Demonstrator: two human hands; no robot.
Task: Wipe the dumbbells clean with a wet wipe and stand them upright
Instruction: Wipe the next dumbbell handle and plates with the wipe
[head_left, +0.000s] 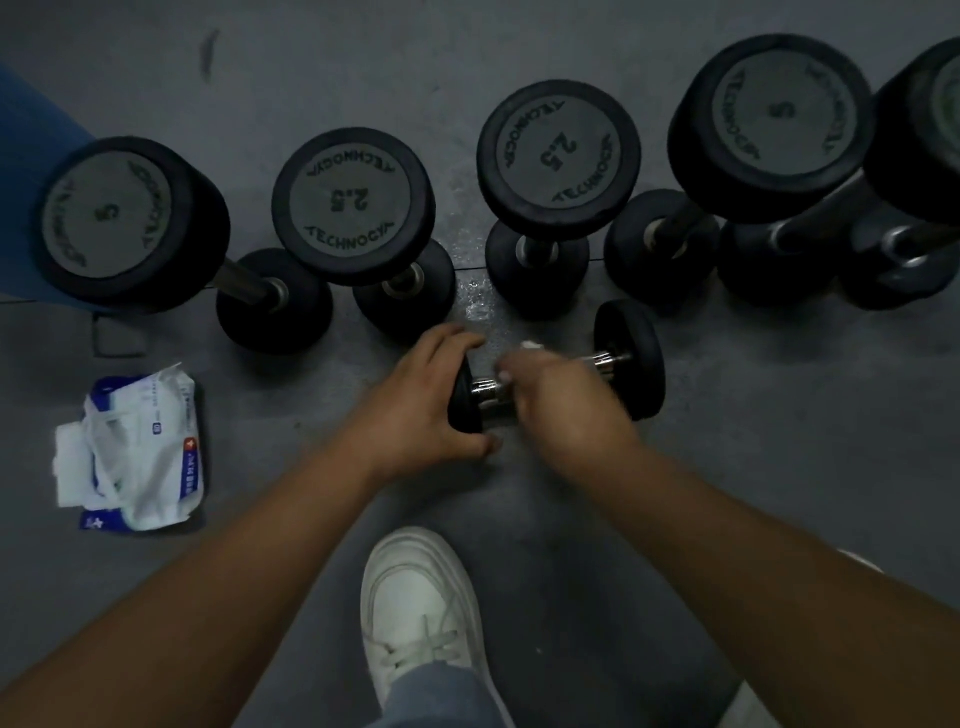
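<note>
The left hand (426, 410) grips the left head of a small dumbbell (631, 358), fingers over the far side and thumb on the near side. The right hand (561, 395), blurred, is curled over the chrome handle (485, 389), with white bits of a wet wipe (530, 345) showing at its fingers. This dumbbell lies on its side on the grey floor (779, 441), its right head uncovered. Just beyond it stands a row of upright dumbbells (353, 202), running left to right. To the near left lies an open pack of wipes (145, 452). A white shoe (415, 608) rests near, between the forearms.
</note>
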